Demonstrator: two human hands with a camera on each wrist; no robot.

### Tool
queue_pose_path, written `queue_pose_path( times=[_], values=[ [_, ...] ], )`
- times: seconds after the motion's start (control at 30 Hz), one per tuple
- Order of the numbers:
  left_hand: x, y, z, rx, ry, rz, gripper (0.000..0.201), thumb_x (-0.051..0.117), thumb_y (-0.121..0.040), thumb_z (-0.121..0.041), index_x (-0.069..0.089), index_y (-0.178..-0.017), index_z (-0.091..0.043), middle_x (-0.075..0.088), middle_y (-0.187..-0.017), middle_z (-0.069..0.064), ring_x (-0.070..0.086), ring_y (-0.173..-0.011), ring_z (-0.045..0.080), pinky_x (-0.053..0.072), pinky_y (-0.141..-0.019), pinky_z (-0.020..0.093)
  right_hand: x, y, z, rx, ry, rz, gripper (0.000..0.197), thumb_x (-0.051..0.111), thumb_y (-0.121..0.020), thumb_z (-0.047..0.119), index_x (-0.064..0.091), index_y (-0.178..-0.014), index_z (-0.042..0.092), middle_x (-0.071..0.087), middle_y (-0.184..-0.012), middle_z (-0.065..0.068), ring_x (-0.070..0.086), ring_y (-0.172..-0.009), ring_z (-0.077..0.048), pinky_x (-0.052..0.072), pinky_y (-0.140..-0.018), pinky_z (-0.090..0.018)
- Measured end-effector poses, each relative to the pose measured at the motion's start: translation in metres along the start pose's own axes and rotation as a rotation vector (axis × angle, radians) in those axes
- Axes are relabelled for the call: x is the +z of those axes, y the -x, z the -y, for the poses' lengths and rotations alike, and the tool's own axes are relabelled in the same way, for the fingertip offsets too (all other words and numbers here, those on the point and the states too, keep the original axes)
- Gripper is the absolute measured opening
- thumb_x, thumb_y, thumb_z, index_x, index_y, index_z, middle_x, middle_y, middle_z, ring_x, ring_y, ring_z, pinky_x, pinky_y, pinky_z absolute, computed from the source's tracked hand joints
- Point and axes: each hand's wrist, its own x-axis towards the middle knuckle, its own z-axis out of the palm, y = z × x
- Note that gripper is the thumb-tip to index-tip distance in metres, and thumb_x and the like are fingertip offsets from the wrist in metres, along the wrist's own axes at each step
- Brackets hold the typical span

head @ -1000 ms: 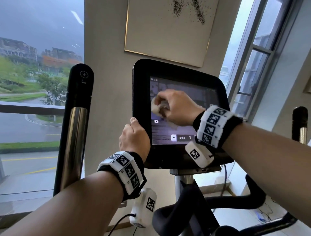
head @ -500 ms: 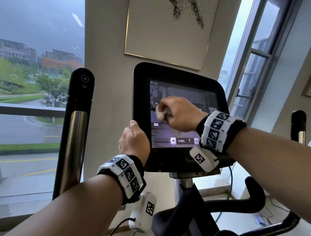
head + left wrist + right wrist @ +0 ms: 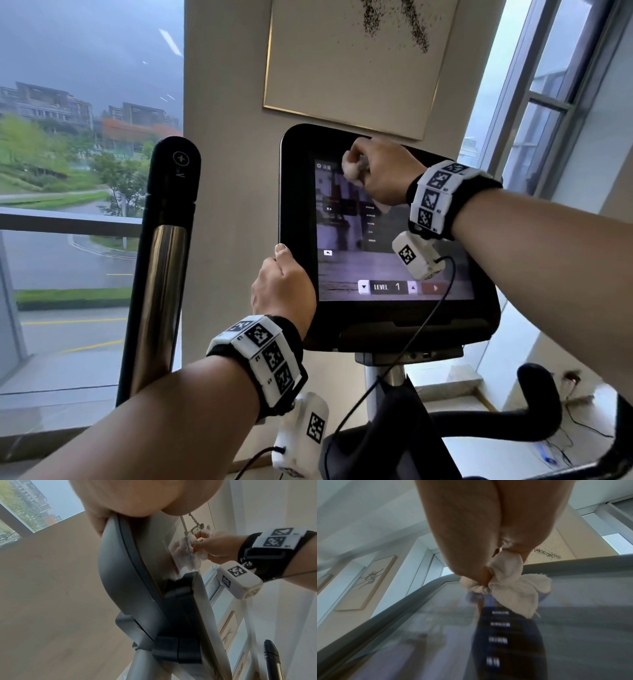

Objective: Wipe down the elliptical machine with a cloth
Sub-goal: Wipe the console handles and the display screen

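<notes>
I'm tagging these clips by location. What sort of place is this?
Probably a small gym or fitness room, perhaps in a home or hotel. An exercise machine's touchscreen console reads LEVEL 1, a moving handlebar stands beside it, and a framed artwork hangs between big windows.

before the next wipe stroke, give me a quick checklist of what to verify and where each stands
1. Cloth gripped by right hand: ok.
2. Cloth touching the screen: ok, pressed near its top edge.
3. Left hand steadying the console at its left edge: ok.
4. Wrist camera cable clear of the screen: not ok, it hangs across the lower right.
5. Lower screen wiped: cannot tell.
6. Screen untriggered by touch: cannot tell; a menu list is showing.
</notes>
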Motion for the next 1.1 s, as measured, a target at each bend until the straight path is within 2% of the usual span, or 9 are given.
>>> queue_pose_path(
  times=[0.17,0.27,0.4,0.5,0.6,0.77,0.9,0.97,1.1],
  values=[
    [-0.001,0.001,0.0,0.007,0.007,0.006,0.066,0.018,-0.11,-0.053,0.06,-0.139,-0.011,0.062,-0.14,0.014,0.053,-0.131,0.033,0.03,-0.095,0.037,0.012,0.042,0.0,-0.023,-0.015,0.047,0.025,0.061,-0.084,0.006,0.058,-0.106,0.016,0.057,-0.108,-0.002,0.056,-0.099,-0.022,0.039,-0.081,-0.03],
    [-0.002,0.002,-0.001,0.012,0.01,0.006,0.067,0.018,-0.11,-0.053,0.061,-0.138,-0.011,0.063,-0.139,0.014,0.053,-0.13,0.034,0.032,-0.097,0.038,0.016,0.074,0.001,-0.044,-0.049,0.099,0.023,0.061,-0.081,0.005,0.059,-0.101,0.018,0.064,-0.109,0.0,0.059,-0.099,-0.022,0.047,-0.087,-0.032],
    [-0.003,0.004,-0.001,0.016,0.015,0.008,0.067,0.018,-0.109,-0.053,0.062,-0.135,-0.01,0.064,-0.135,0.015,0.055,-0.128,0.036,0.035,-0.098,0.041,0.026,0.116,0.004,-0.077,-0.056,0.151,0.02,0.066,-0.08,0.009,0.061,-0.094,0.021,0.061,-0.095,0.013,0.06,-0.095,-0.016,0.046,-0.083,-0.027],
    [-0.004,0.003,-0.001,0.022,0.002,0.013,0.067,0.018,-0.11,-0.051,0.062,-0.135,-0.007,0.063,-0.137,0.017,0.054,-0.129,0.037,0.034,-0.1,0.041,0.033,0.14,0.003,-0.107,-0.024,0.204,0.021,0.069,-0.078,0.014,0.062,-0.097,0.021,0.061,-0.102,0.005,0.058,-0.095,-0.017,0.048,-0.086,-0.031],
    [-0.004,0.003,-0.002,0.027,0.005,0.025,0.068,0.017,-0.11,-0.051,0.061,-0.136,-0.006,0.063,-0.138,0.018,0.054,-0.129,0.037,0.036,-0.105,0.044,0.039,0.153,0.001,-0.13,-0.051,0.186,0.02,0.066,-0.076,0.011,0.061,-0.092,0.021,0.061,-0.098,0.003,0.058,-0.093,-0.018,0.044,-0.082,-0.026],
    [-0.003,0.002,-0.001,0.016,0.007,0.015,0.069,0.017,-0.11,-0.053,0.063,-0.134,-0.007,0.065,-0.133,0.017,0.056,-0.124,0.037,0.036,-0.099,0.043,0.045,0.143,-0.001,-0.08,-0.059,0.125,0.016,0.066,-0.08,0.018,0.061,-0.094,0.022,0.059,-0.097,0.005,0.058,-0.092,-0.019,0.049,-0.085,-0.034],
    [-0.003,0.001,-0.001,0.015,0.006,0.011,0.068,0.018,-0.11,-0.053,0.063,-0.133,-0.008,0.064,-0.134,0.017,0.055,-0.126,0.037,0.036,-0.102,0.042,0.036,0.11,-0.01,-0.038,0.002,0.045,0.015,0.063,-0.083,0.016,0.062,-0.098,0.018,0.061,-0.102,-0.001,0.059,-0.096,-0.025,0.049,-0.088,-0.038],
    [-0.002,0.001,-0.001,0.019,0.008,0.011,0.068,0.018,-0.11,-0.052,0.063,-0.133,-0.008,0.064,-0.134,0.016,0.055,-0.126,0.036,0.035,-0.098,0.041,0.028,0.089,-0.016,-0.03,0.044,0.01,0.017,0.061,-0.084,0.012,0.062,-0.101,0.015,0.063,-0.106,-0.006,0.059,-0.1,-0.029,0.048,-0.09,-0.038],
    [-0.001,0.0,0.001,0.018,0.009,0.005,0.067,0.018,-0.11,-0.053,0.063,-0.132,-0.008,0.065,-0.132,0.016,0.055,-0.124,0.036,0.032,-0.094,0.04,0.015,0.052,-0.023,-0.017,0.109,-0.031,0.016,0.057,-0.093,0.017,0.064,-0.106,0.01,0.061,-0.112,-0.013,0.06,-0.103,-0.032,0.048,-0.094,-0.04]
  ],
)
